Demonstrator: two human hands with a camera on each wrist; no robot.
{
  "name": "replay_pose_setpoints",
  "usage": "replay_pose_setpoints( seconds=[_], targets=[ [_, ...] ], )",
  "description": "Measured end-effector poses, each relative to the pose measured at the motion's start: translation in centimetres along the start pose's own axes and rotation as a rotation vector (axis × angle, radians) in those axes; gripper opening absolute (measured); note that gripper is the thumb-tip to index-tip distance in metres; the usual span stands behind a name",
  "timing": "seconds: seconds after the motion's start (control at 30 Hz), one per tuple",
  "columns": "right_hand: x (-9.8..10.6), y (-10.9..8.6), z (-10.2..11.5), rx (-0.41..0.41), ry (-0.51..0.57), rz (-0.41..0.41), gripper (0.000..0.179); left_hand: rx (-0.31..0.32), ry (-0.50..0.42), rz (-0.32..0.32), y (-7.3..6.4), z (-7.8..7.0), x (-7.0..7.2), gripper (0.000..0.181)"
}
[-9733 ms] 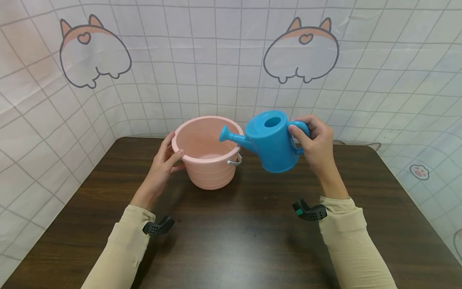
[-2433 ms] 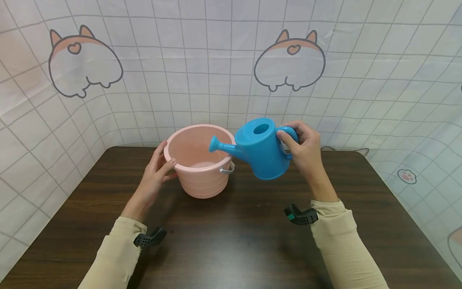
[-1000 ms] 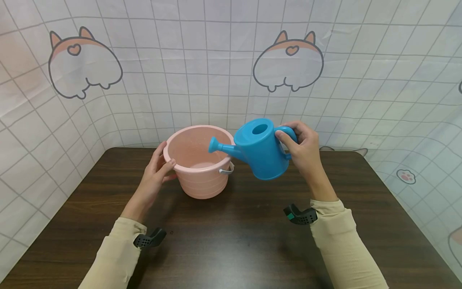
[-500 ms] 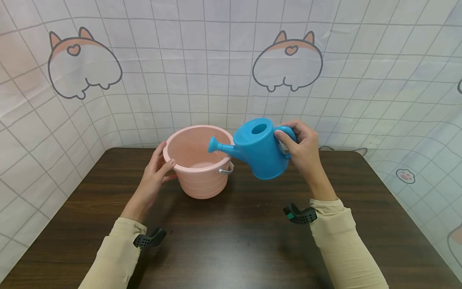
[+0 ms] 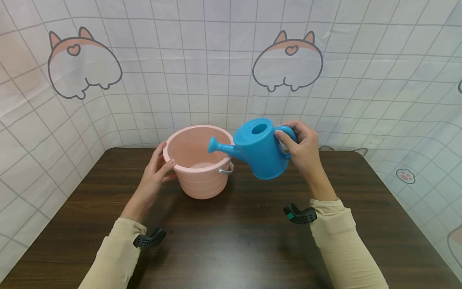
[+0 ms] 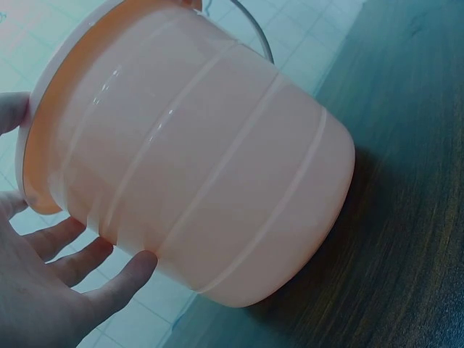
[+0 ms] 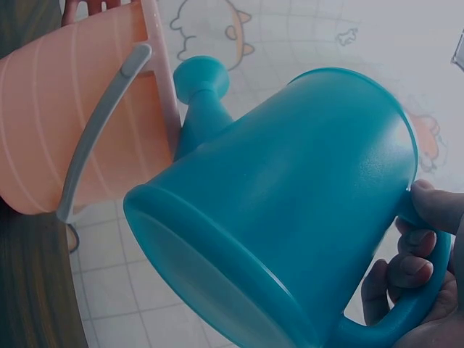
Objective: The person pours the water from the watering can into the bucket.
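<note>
A pink bucket (image 5: 203, 182) stands on the dark wooden table, left of the middle in the head view. My left hand (image 5: 154, 172) grips its left side, thumb over the rim; in the left wrist view the fingers (image 6: 119, 279) spread along the outer wall. My right hand (image 5: 303, 146) holds a blue watering can (image 5: 261, 152) by its handle (image 7: 431, 290), fingers curled through the loop. The can is off the table and tilted toward the bucket. Its spout (image 5: 223, 148) reaches across the bucket's right rim, the rose over the opening. No water shows coming from it.
The brown wooden table (image 5: 231, 241) extends in front of and around the bucket. White grid-patterned cloth (image 5: 195, 60) with cartoon animals hangs behind and at both sides. The bucket's grey handle (image 7: 101, 138) hangs down on its right side. A black wrist device (image 5: 301, 214) sits at each sleeve.
Since the oldest frame the whole head view has shifted slightly, with bucket, can and wall all appearing lower and further left. Both hands keep their holds; the last second shows practically no movement.
</note>
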State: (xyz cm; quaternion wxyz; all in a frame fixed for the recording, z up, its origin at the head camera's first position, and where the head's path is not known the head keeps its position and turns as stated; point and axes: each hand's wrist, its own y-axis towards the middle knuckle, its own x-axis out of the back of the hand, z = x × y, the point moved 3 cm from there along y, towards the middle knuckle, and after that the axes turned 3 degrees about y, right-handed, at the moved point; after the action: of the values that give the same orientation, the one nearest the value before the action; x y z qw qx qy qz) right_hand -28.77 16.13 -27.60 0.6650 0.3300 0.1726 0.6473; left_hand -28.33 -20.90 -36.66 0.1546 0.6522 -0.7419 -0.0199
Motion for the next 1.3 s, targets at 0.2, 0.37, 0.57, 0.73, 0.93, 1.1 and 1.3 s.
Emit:
replay_pose_setpoints(
  seconds=[0.2,0.37,0.57,0.73,0.93,1.1,1.3],
  targets=[
    [-0.01,-0.03,0.08,0.002,0.005,0.001,0.022,0.002,0.000,-0.003,-0.03,-0.06,0.01,0.062],
    [-0.04,0.00,0.11,0.007,0.010,0.004,0.022,0.008,0.001,-0.004,-0.04,-0.02,0.04,0.063],
    [-0.05,0.02,0.17,0.011,0.001,0.005,0.022,0.010,0.003,-0.006,-0.03,0.01,0.05,0.063],
    [-0.05,0.04,0.15,0.014,-0.002,0.004,0.022,0.008,0.006,-0.007,-0.02,0.03,0.04,0.063],
    [-0.05,0.05,0.14,0.011,-0.004,0.003,0.022,0.007,0.008,-0.008,-0.03,0.00,0.03,0.063],
    [-0.03,0.04,0.13,0.011,-0.001,0.002,0.021,0.008,0.007,-0.007,-0.04,-0.01,0.03,0.063],
    [-0.05,0.07,0.12,0.012,-0.005,0.005,0.022,0.014,0.005,-0.004,-0.06,-0.01,0.03,0.063]
  ],
)
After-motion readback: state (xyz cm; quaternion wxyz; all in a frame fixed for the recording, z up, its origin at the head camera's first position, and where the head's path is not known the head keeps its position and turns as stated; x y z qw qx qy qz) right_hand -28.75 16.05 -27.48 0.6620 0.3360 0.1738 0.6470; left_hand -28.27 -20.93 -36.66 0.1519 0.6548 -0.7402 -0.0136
